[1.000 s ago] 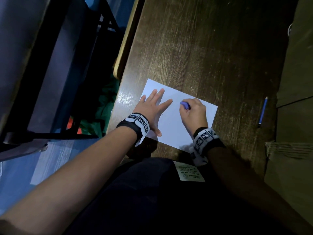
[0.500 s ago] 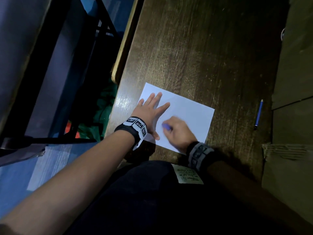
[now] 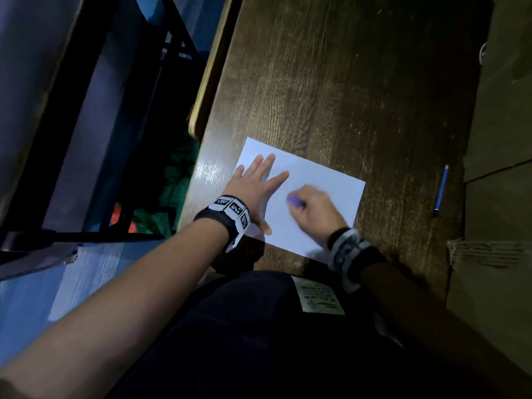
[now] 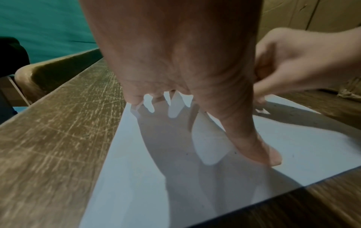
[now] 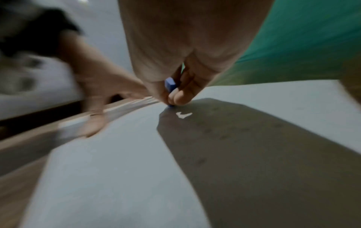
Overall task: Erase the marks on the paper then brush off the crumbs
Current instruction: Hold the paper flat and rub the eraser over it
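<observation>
Your right hand (image 3: 313,210) is pinched on the small blue eraser (image 3: 294,200), thumb and fingertips closed around it, with its lower end pressed onto the paper (image 3: 325,180). That contact sits near the middle of the sheet, just to the right of your left hand (image 3: 256,187). The left hand lies flat with fingers straight and spread, holding down the sheet's left part; its thumb reaches toward the near edge.

The relation to mind is this: the paper's long axis runs from far-left to near-right across the wooden table (image 3: 345,82), and your pinning hand anchors only the left end. So strokes that pull away from that hand, toward the free right end, should keep the sheet taut; strokes pushed back toward it could buckle the paper against your fingers.

The right wrist view is smeared by motion, so any marks are hard to make out; I think a few faint dark specks lie on the sheet under the hand's shadow, probably crumbs. I judge erasing is not finished and brushing is not yet begun.

1 blue pencil (image 3: 441,191) lies on the table well off to the right, apart from the paper.
</observation>
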